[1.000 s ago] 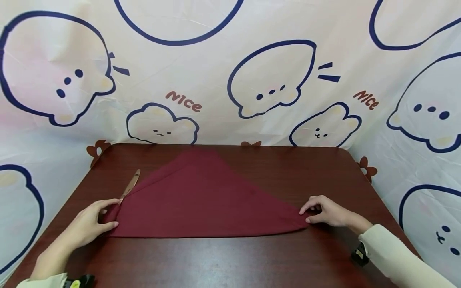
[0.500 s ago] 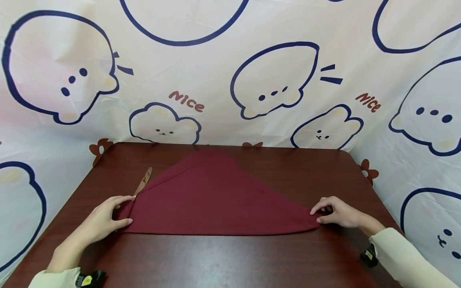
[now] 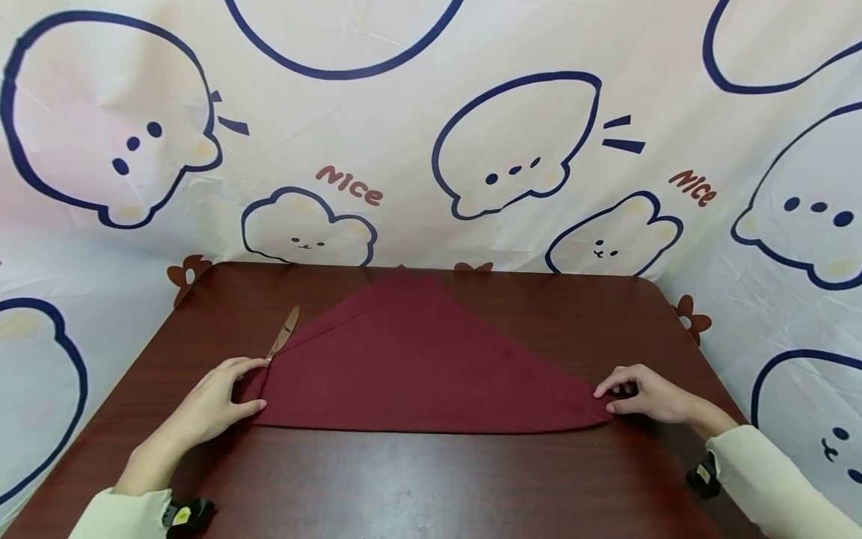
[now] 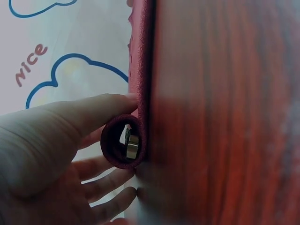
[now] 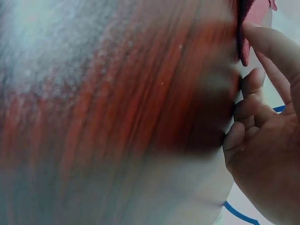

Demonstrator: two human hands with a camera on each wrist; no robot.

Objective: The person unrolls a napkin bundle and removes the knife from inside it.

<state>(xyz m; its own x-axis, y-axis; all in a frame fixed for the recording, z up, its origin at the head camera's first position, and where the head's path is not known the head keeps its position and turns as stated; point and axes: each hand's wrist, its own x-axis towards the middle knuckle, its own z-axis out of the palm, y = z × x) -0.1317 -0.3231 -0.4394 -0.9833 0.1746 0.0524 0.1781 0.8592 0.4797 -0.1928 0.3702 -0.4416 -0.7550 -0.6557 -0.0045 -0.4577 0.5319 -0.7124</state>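
Note:
A dark red cloth napkin (image 3: 417, 367) lies folded in a triangle on the table, its point at the back edge and its long straight side toward me. Its left end is rolled up, with a shiny metal table knife (image 3: 286, 326) sticking out at the back. In the left wrist view a flat metal handle end (image 4: 132, 147) shows inside the roll (image 4: 108, 149). My left hand (image 3: 212, 404) grips this roll, thumb at the front end and fingers behind. My right hand (image 3: 646, 395) holds the napkin's right corner between thumb and forefinger, the other fingers curled on the table.
The dark brown wooden table (image 3: 417, 486) has rounded back corners. A white curtain (image 3: 397, 150) with blue cartoon outlines hangs right behind it and along both sides. Black cameras sit on both wrists.
The napkin, the knife and both hands have slid to the right across the table. The left hand moved slightly farther than the right, so they are a little closer together.

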